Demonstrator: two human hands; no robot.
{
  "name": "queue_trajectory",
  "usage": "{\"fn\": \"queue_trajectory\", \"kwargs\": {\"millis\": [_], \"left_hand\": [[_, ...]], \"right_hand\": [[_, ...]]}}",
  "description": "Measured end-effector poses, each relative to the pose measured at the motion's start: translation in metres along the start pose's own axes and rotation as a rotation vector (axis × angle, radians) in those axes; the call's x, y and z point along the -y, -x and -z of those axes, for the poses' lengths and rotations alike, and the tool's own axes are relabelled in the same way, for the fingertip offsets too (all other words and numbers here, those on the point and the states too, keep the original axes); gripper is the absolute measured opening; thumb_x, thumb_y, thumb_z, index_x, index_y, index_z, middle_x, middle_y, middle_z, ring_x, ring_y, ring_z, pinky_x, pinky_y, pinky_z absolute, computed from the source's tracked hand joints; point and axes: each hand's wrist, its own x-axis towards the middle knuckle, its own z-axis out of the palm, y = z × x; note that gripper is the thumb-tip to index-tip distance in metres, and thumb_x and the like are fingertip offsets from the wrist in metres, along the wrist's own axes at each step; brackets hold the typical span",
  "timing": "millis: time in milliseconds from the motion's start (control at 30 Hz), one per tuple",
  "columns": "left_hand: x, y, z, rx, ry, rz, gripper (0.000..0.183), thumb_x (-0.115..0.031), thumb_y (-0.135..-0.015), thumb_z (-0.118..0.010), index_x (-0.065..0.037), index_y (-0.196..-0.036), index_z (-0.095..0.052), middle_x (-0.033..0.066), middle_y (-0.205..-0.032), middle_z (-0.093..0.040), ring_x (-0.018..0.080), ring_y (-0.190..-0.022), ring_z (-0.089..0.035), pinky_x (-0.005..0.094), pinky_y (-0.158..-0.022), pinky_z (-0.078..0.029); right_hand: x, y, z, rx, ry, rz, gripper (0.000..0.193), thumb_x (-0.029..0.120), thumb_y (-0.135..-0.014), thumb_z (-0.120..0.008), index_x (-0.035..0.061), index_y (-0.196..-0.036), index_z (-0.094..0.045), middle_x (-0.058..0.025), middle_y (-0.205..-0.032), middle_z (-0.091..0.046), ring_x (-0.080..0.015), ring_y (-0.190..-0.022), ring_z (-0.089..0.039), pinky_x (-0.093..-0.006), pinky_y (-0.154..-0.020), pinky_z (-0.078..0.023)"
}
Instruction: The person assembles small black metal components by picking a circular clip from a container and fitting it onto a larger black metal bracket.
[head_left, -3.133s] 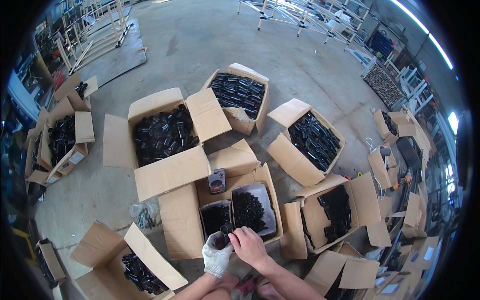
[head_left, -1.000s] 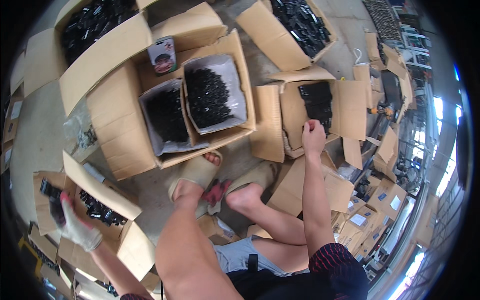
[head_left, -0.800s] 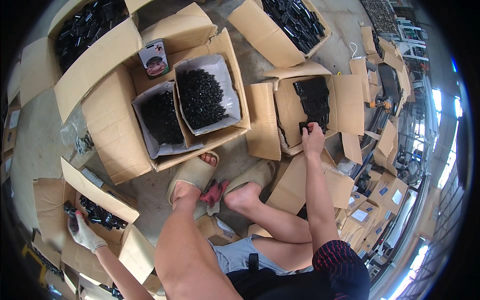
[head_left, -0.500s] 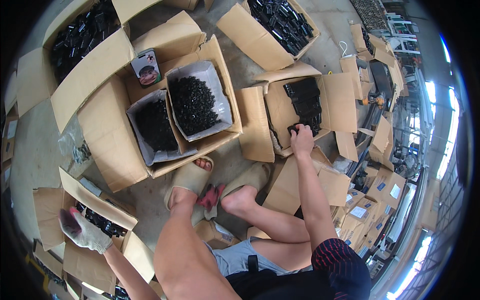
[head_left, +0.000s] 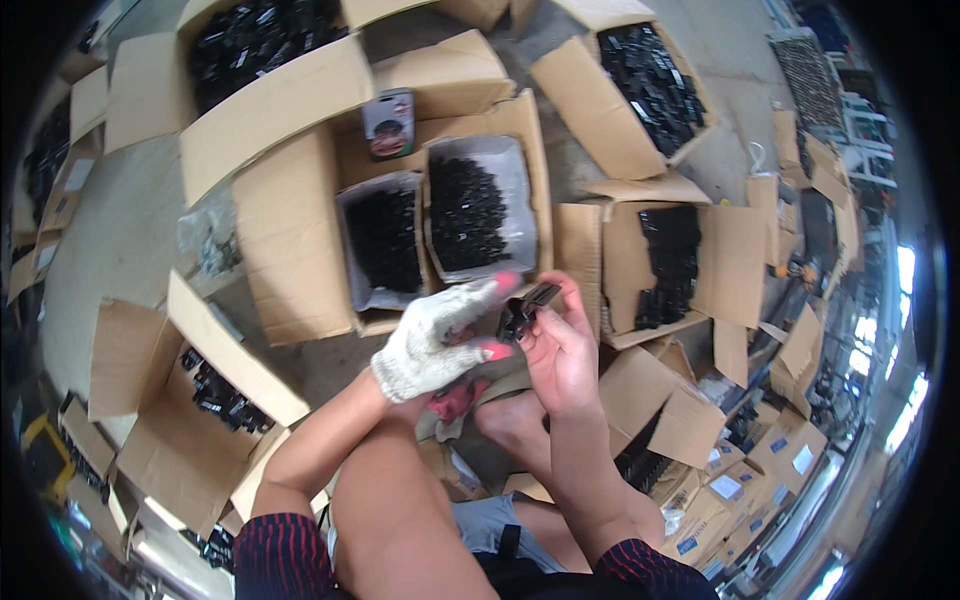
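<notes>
In front of my knees my right hand [head_left: 562, 360], bare, pinches a black plastic part [head_left: 527, 312] between thumb and fingers. My left hand [head_left: 432, 340] wears a white knit glove with pink fingertips. Its thumb and fingers are spread apart just left of the part, and I see nothing held in them. Beyond the hands, a big carton [head_left: 285, 240] contains two grey-lined inner boxes: the right inner box [head_left: 515, 205] and the left inner box [head_left: 352, 240], both with small black pieces. To the right, an open carton [head_left: 622, 270] contains black parts [head_left: 668, 265] in rows.
A carton of loose black parts [head_left: 215, 395] stands at the left. More filled cartons stand at the far left [head_left: 155, 95] and far right [head_left: 600, 110]. A phone [head_left: 388, 125] leans inside the big carton. Closed cartons [head_left: 735, 490] are stacked at the lower right.
My right hand has come out of the right carton with a black part. My gloved left hand has moved from the left carton to the middle, beside it. The view has shifted.
</notes>
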Motion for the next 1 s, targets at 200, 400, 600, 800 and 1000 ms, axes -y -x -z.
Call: {"fn": "queue_trajectory", "kwargs": {"millis": [200,400,600,800,1000], "left_hand": [[0.020,0.023,0.005,-0.096,0.538,-0.011,0.062,-0.014,-0.081,-0.089,-0.002,-0.136,-0.063,0.0155,-0.149,-0.055,0.0230,-0.133,-0.056,0.0403,-0.109,-0.050],[0.030,0.033,0.012,-0.438,0.559,0.142,0.059,-0.021,-0.089,-0.084,-0.001,-0.138,-0.057,0.0082,-0.122,-0.068,0.0117,-0.097,-0.064,0.0290,-0.092,-0.054],[0.018,0.037,0.016,-0.476,0.717,0.234,0.063,-0.010,-0.093,-0.079,-0.002,-0.148,-0.049,0.0092,-0.109,-0.070,0.0121,-0.090,-0.068,0.0267,-0.077,-0.058],[0.031,0.041,0.011,-0.470,0.693,0.295,0.059,-0.013,-0.093,-0.080,-0.007,-0.145,-0.054,0.0023,-0.105,-0.068,0.0054,-0.083,-0.062,0.0220,-0.066,-0.055],[0.032,0.048,0.023,-0.434,0.707,0.415,0.063,-0.020,-0.093,-0.080,-0.011,-0.149,-0.051,0.0058,-0.116,-0.070,0.0137,-0.097,-0.071,0.0280,-0.076,-0.061]], "right_hand": [[-0.037,0.008,0.003,-0.002,0.175,-0.190,0.023,0.012,-0.104,-0.061,0.0036,-0.125,-0.061,-0.0079,-0.101,-0.072,-0.0162,-0.082,-0.071,-0.0267,-0.067,-0.054],[-0.054,0.015,0.000,-0.064,0.587,0.258,0.012,0.006,-0.100,-0.068,-0.0019,-0.110,-0.065,-0.0096,-0.094,-0.073,-0.0118,-0.081,-0.069,-0.0228,-0.065,-0.054],[-0.087,0.002,-0.004,0.067,0.707,0.699,0.019,-0.014,-0.089,-0.071,-0.0059,-0.105,-0.067,-0.0187,-0.111,-0.071,-0.0206,-0.093,-0.072,-0.0299,-0.083,-0.061],[-0.084,-0.007,0.008,0.114,1.167,0.944,0.023,-0.012,-0.077,-0.078,-0.0021,-0.097,-0.073,-0.0164,-0.100,-0.075,-0.0246,-0.086,-0.074,-0.0321,-0.075,-0.060],[-0.087,-0.005,0.001,0.230,1.321,1.021,0.023,-0.010,-0.076,-0.080,-0.0006,-0.096,-0.074,-0.0149,-0.100,-0.075,-0.0246,-0.083,-0.074,-0.0319,-0.069,-0.061]]}}
